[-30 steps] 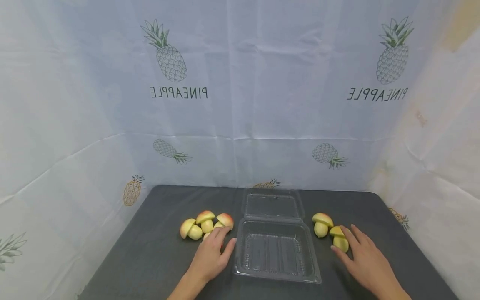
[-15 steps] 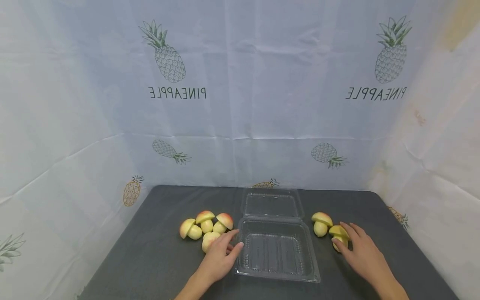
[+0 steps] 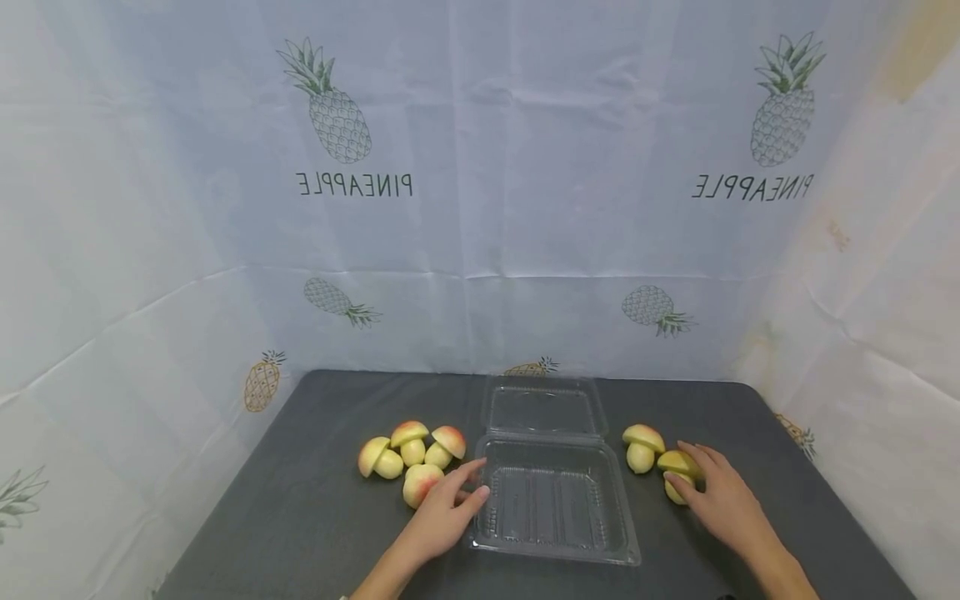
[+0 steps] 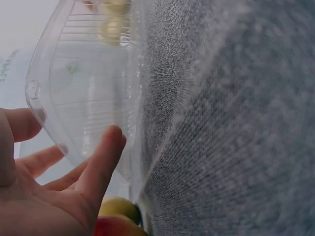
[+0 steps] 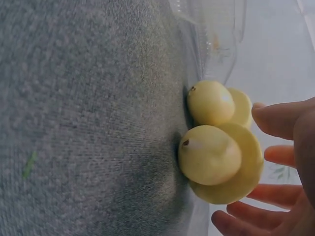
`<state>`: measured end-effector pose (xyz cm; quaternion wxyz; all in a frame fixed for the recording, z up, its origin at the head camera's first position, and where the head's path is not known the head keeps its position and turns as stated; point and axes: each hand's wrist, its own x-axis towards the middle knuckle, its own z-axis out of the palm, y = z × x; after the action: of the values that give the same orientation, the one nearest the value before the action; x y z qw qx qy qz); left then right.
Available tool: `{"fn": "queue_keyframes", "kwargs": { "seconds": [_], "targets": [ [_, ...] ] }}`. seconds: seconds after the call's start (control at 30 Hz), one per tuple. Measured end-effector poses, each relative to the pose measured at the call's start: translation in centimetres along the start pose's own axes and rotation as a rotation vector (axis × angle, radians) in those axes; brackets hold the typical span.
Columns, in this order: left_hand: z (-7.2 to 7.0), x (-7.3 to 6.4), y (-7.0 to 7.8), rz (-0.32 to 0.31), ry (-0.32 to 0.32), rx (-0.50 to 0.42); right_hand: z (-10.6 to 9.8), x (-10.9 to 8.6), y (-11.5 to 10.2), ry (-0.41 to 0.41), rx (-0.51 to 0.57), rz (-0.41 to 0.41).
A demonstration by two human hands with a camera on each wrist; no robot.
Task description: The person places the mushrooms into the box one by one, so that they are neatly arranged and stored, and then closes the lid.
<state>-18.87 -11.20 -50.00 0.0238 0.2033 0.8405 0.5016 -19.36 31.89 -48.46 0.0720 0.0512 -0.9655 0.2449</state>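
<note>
My left hand is at the left rim of a clear plastic clamshell container, whose lid lies folded back. In the left wrist view its spread fingers overlap the container wall. Just left of that hand sits a round yellow-and-red mushroom-shaped piece. On the right, my right hand reaches around a yellow mushroom-shaped piece, thumb on the near side. The right wrist view shows the fingers loosely bent close to its cap, with a gap at the thumb.
Three more mushroom-shaped pieces, including one with a red-tinged cap, cluster at the left. Another mushroom-shaped piece stands between the container and my right hand. White pineapple-print cloth walls in the dark table.
My left hand has moved right, off the cluster and over to the container's rim, uncovering the round piece. My right hand has shifted slightly left, its thumb closer to the mushroom-shaped piece.
</note>
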Motion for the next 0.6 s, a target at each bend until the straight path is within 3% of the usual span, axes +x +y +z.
{"fn": "queue_keyframes", "kwargs": {
  "seconds": [0.33,0.6],
  "targets": [
    [0.36,0.13,-0.50,-0.052,-0.034,-0.212,0.21,0.44,0.68,-0.002,0.075,0.015],
    [0.17,0.38,-0.53,-0.073,-0.049,-0.208,0.34,0.88,1.05,0.032,0.103,0.016]
  ]
}}
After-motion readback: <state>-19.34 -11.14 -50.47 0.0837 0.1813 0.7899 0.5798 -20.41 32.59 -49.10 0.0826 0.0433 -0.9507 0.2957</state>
